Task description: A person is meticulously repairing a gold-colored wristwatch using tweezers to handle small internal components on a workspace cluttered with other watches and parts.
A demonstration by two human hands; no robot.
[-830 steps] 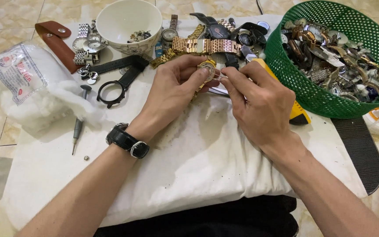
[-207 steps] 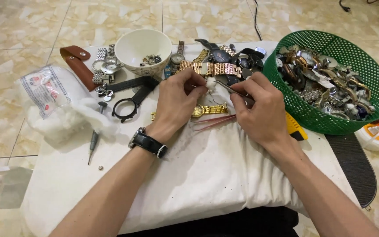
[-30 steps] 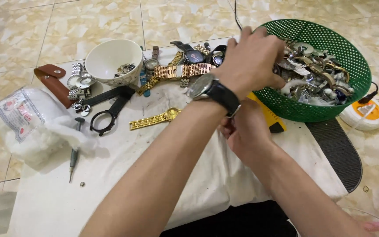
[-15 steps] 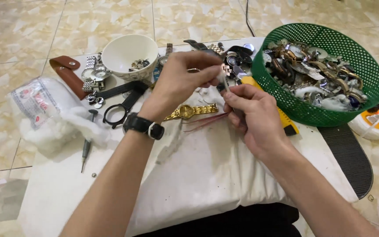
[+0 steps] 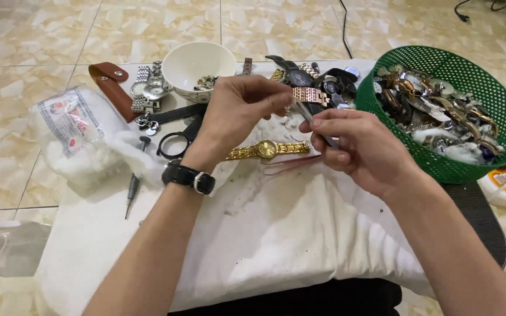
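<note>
Fingers of left hand (image 5: pixel 238 111) pinched on a small part, too small to identify; right hand (image 5: pixel 358 146) pinches a slim metal tool (image 5: pixel 308 117) against it. Gold watch (image 5: pixel 267 150) lies just below on white cloth (image 5: pixel 276 234). Far left, cotton bag (image 5: pixel 71 123); far right, green basket (image 5: pixel 493 93). Fine part-fitting; steady alignment needed.

Both forearms reach forward; the left hand (image 5: pixel 241 108) and right hand (image 5: pixel 355 146) meet, fingertips pinched together.

place: home floor watch-repair spot | cues: marble floor tiles (image 5: pixel 147 23), white cloth (image 5: pixel 300 234), green basket (image 5: pixel 502 105) of watches
</note>
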